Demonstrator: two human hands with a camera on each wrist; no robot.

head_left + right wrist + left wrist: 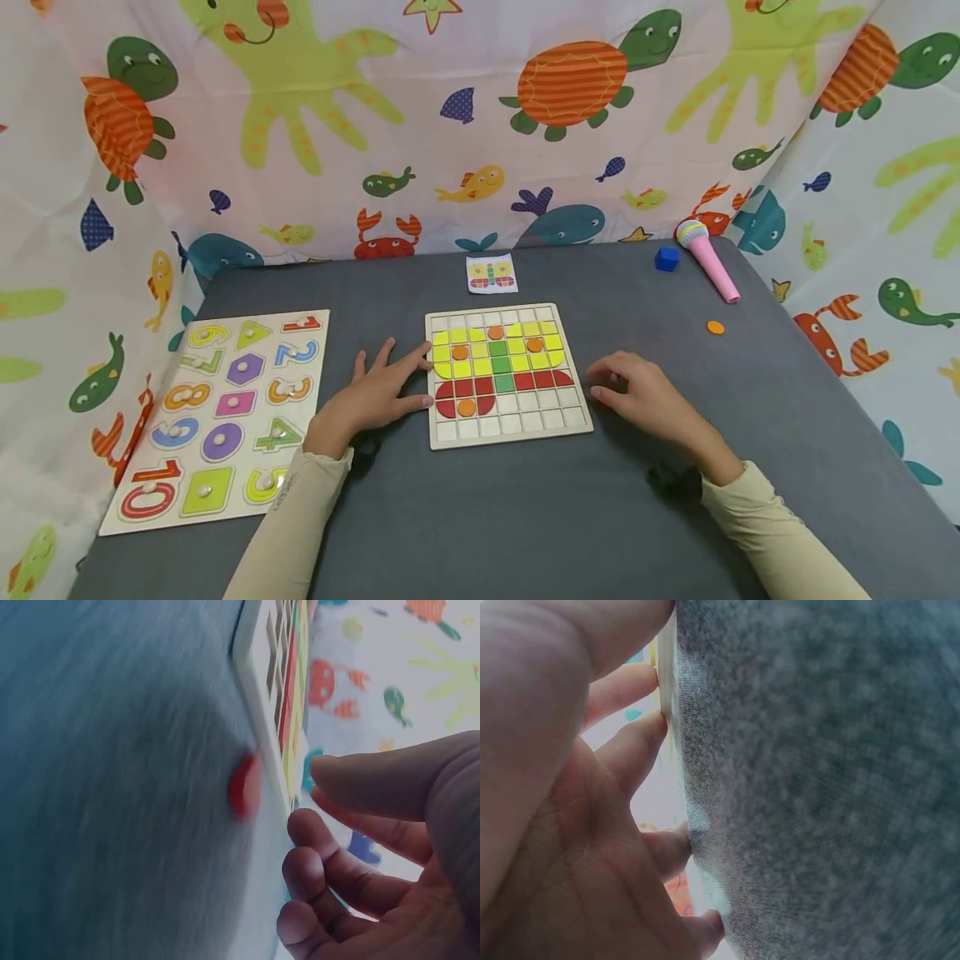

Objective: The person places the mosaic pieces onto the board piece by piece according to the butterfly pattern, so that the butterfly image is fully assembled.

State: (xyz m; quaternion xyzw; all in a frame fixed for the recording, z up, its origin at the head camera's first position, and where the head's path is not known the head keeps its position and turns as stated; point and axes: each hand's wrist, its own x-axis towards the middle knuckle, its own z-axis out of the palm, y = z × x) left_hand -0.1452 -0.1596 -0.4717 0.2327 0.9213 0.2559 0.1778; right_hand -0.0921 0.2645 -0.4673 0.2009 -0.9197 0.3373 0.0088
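A wooden grid board (533,422) lies mid-table, holding yellow, green, red and orange pieces in a butterfly-like pattern. My left hand (372,398) has its fingers spread, with fingertips touching the board's left edge; the left wrist view shows them against that edge and the grey cloth. Just off the board's right edge is my right hand (637,393), fingers loosely bent, nothing visible between them. In the right wrist view, thumb and fingertips stand apart, and a blurred red piece (244,787) is by the board's edge. The head view does not show that red piece; the hand may hide it.
Behind the board lies a small card (492,283) with a butterfly picture. A number-and-shape peg puzzle (264,354) is at left. At back right are a blue cube (667,259), a pink toy microphone (712,268) and an orange disc (716,327). Patterned curtains (315,208) border the table.
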